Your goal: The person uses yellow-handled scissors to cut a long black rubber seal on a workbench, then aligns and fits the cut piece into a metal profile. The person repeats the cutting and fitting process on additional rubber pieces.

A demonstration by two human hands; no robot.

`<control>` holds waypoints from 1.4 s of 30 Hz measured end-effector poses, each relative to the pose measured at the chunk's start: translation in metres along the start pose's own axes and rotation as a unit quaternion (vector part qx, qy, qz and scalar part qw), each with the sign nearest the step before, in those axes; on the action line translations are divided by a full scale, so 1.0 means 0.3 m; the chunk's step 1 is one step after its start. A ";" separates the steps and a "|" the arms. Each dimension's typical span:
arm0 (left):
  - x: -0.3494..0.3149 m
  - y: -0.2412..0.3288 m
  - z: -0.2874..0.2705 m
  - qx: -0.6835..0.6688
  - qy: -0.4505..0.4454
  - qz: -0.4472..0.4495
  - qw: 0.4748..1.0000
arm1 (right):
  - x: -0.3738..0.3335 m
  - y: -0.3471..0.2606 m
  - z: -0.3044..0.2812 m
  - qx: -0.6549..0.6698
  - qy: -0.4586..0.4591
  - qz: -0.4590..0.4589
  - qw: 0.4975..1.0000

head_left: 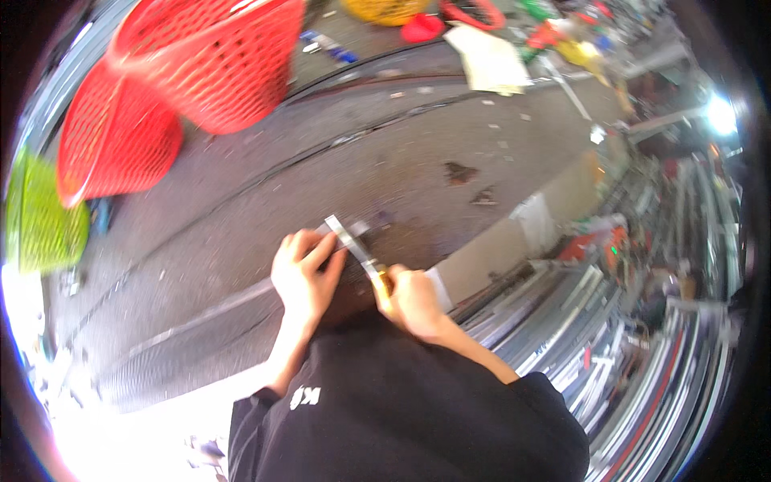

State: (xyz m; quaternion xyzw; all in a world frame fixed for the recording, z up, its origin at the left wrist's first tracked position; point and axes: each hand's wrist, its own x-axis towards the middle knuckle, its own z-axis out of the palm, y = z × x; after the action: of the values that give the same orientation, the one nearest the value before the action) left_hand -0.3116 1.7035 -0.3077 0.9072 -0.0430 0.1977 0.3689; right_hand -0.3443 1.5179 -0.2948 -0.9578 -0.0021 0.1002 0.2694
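My right hand (418, 304) is closed around the yellow handle of a tool with a long, flat, silvery blade (351, 241). The blade slants away to the upper left, and blur hides its exact kind. Close to the blade, my left hand (303, 277) has its thumb and fingers bent together in a pinch. A small pale piece (358, 229) shows by its fingertips and the blade; whether the fingers hold it cannot be made out. Both hands are just above the dark brown work surface (241, 233), in front of my body.
Red baskets (217, 72) stand at the far left, with a green basket (48, 213) beside them. Far right lie a yellowish sheet (488, 60) and coloured clutter (574, 44). A cardboard strip (490, 261) borders the surface at right, past which long metal strips (546, 309) are piled.
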 end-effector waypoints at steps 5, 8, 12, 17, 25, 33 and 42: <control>0.003 -0.006 0.006 0.005 -0.007 -0.003 1.000 | -0.006 0.002 -0.031 0.069 -0.012 0.039 0.997; 0.009 -0.006 0.013 0.015 -0.031 -0.029 0.999 | 0.007 0.025 -0.057 0.114 0.054 0.031 0.991; -0.013 -0.002 -0.039 0.032 -0.013 -0.035 0.999 | 0.051 0.070 -0.107 0.177 0.138 -0.012 0.974; -0.149 -0.053 -0.282 0.146 0.065 -0.121 0.980 | 0.123 0.065 -0.174 0.323 0.124 -0.083 0.935; -0.573 -0.277 -0.800 0.352 0.182 -0.281 0.874 | 0.206 -0.146 -0.120 0.163 -0.135 -0.242 0.947; -0.934 -0.678 -1.298 0.324 0.222 -0.414 0.821 | 0.224 -0.354 0.141 0.047 -0.192 -0.415 0.888; -0.939 -1.071 -1.784 0.435 -0.086 -0.383 0.810 | 0.112 -0.431 0.107 0.064 -0.207 -0.236 0.947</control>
State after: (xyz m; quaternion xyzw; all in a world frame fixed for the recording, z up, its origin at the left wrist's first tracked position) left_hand -0.6734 2.2844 -0.2798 0.9291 0.3669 -0.0404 -0.0233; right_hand -0.3113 1.6470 -0.2613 -0.8686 -0.2775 0.2299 0.3400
